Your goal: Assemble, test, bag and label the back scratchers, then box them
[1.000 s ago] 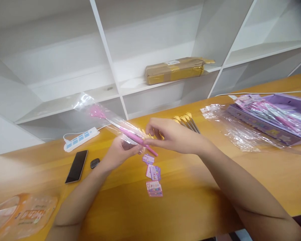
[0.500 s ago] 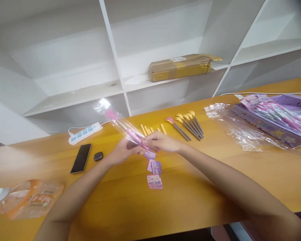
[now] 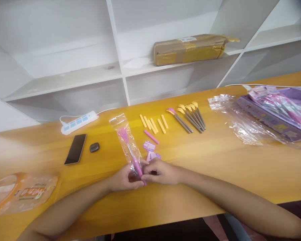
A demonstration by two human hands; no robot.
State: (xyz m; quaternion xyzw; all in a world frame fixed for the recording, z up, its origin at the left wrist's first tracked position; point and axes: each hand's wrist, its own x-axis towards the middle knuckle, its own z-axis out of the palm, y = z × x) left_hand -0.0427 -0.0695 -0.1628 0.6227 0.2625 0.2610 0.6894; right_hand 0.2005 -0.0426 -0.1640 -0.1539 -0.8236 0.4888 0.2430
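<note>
Left hand (image 3: 125,179) and right hand (image 3: 162,172): both grips clamped on the pink-handled tool (image 3: 137,166), mostly inside the clear bag (image 3: 134,143), near counter (image 3: 203,164) edge. Risk: film may tear if the handle is forced askew.

Stick (image 3: 135,161) pink at head and handle, silver along shaft; bag (image 3: 130,142) clear; loose tube (image 3: 151,136) plain pink; short tubes (image 3: 154,125) yellow; claw sticks (image 3: 192,123) dark grey in shaft, mostly yellow-headed, one showing pink; cards (image 3: 148,146) pink and purple, printed; box (image 3: 263,121) purple, star-patterned; counter (image 3: 195,160) orange-brown, streaked; phone (image 3: 75,149) black; power strip (image 3: 79,123) white, light-blue sockets; parcel (image 3: 190,51) brown, yellow-taped
</note>
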